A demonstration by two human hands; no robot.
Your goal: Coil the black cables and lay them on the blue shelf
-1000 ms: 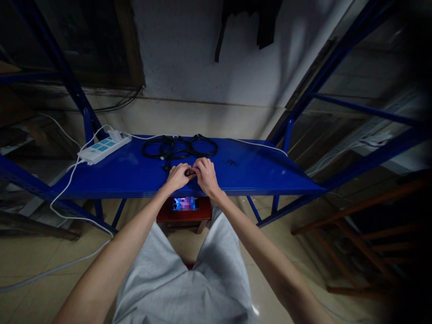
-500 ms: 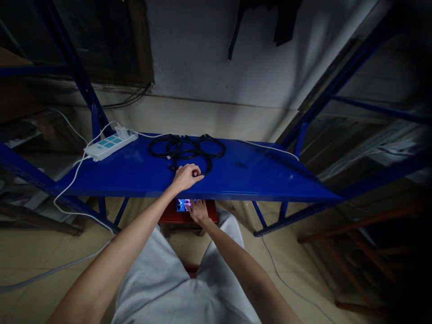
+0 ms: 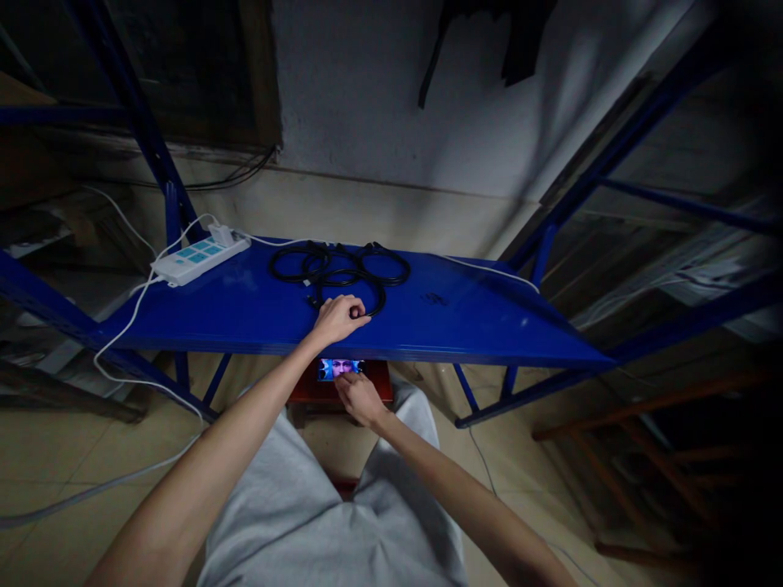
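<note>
On the blue shelf (image 3: 257, 322), several coils of black cable (image 3: 382, 297) lie loosely overlapping. My left hand (image 3: 338, 319) rests near the shelf's front edge, its fingers curled and closed on the nearest coil. Lower down, my right hand (image 3: 362, 397) is over a lit phone (image 3: 330, 369) lying on a reddish-brown stool (image 3: 379, 377) partly under the shelf. Its fingertips are at the lower edge of the screen, loosely bent, and they hold nothing. A face fills part of the screen; the shelf edge may hide some of the phone.
A white power strip (image 3: 199, 259) with a plugged-in adapter sits at the shelf's left end. Its white cord (image 3: 126, 334) hangs over the left edge to the floor. Blue metal posts (image 3: 143, 122) frame both sides. Wooden furniture (image 3: 648, 456) stands at the right.
My right hand has shifted slightly left and down over the phone, and its fingers have drawn closer together. The picture on the screen differs. My left hand stays on the cable.
</note>
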